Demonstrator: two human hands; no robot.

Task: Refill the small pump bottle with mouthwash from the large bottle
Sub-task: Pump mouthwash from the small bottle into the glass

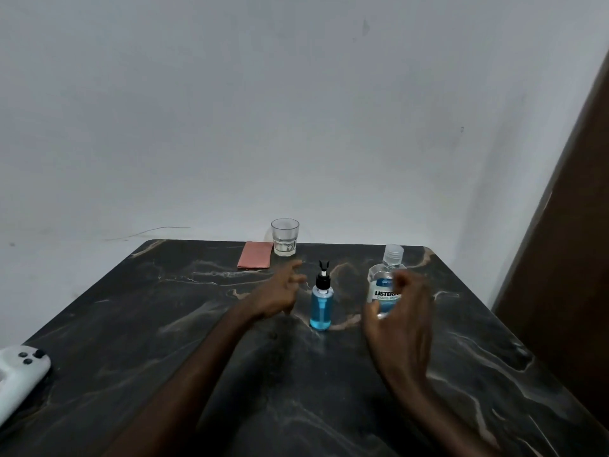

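Note:
The small pump bottle [321,306] stands upright in the middle of the dark marble table [164,341], holding blue liquid, with its black pump head on. To its right stands the large clear mouthwash bottle [384,282] with a blue label and its clear cap on; it looks nearly empty. My left hand [276,293] hovers just left of the pump bottle, fingers spread, holding nothing. My right hand [400,319] is in front of the large bottle, fingers curled apart, partly hiding its label; I cannot tell whether it touches the bottle.
A clear drinking glass [285,237] stands at the table's far edge, with a folded pink cloth [255,254] next to it on the left. A white controller-like device [19,374] lies at the left edge. A brown wooden panel [566,275] rises at the right.

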